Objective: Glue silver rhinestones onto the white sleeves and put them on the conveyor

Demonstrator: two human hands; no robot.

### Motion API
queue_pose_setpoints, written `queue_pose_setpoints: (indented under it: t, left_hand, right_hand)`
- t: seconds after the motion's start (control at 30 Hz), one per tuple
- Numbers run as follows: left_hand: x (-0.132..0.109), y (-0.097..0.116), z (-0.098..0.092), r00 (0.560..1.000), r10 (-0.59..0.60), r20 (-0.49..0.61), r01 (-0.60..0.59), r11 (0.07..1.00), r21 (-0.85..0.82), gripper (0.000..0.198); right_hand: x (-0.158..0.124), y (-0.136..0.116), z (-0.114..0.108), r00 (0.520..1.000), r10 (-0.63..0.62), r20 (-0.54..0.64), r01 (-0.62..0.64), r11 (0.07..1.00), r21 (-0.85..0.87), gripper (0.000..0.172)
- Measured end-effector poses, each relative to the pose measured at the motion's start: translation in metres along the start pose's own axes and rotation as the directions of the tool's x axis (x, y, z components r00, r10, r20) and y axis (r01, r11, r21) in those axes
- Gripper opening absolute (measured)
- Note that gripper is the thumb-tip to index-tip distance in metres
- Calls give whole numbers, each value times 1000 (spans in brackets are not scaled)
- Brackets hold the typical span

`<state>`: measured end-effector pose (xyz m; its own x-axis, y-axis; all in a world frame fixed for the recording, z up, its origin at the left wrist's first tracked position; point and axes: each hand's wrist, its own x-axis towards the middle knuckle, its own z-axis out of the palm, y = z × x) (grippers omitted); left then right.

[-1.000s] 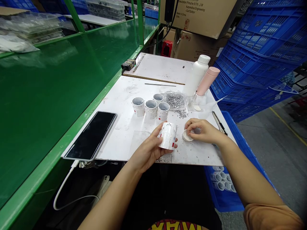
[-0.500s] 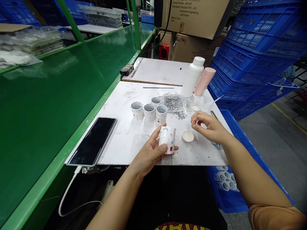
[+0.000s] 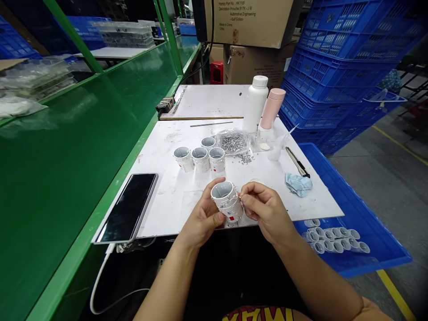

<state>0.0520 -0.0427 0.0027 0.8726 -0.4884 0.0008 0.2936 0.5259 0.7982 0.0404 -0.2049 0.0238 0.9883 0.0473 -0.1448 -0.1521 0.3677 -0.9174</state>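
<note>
holding white cylindrical plastic cup (image 3: 230, 206) in curled left hand (image 3: 202, 219); pinching at its side with right hand (image 3: 266, 210), cannot tell what. probably light, stiff; grip around outer wall.

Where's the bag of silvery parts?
Head view, just right of centre: the bag lies on the tabletop between the four standing white cylinders and the white bottle.

"What sort of place is this?"
"A factory workshop; a long green conveyor belt (image 3: 87, 127) runs beside the bench (image 3: 160, 220)."
"What else shows it?"
"Blue crates (image 3: 329, 80) stacked high, cartons (image 3: 256, 26) printed with product details, a yellow line (image 3: 399, 146) along the grey floor (image 3: 357, 178)."
</note>
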Motion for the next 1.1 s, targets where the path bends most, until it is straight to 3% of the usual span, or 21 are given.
queue_pose_setpoints:
  t: [0.27,0.7,0.93,1.1]
  left_hand:
    - [-2,-4,-7,991,45,122,-44,999,-12,63]
    - [-6,-8,-13,985,50,168,-52,999,12,63]
    - [-8,-10,-15,976,85,200,-100,993,63,60]
    - [-9,-8,-15,976,65,206,-89,990,109,60]
  right_hand:
    - [-3,-11,-1,997,32,69,-32,999,6,15]
    - [-8,-18,0,994,14,110,-10,999,-37,12]
    - [-12,-21,2,995,47,85,-47,999,3,27]
    - [-13,-20,-4,984,114,135,-127,987,93,32]
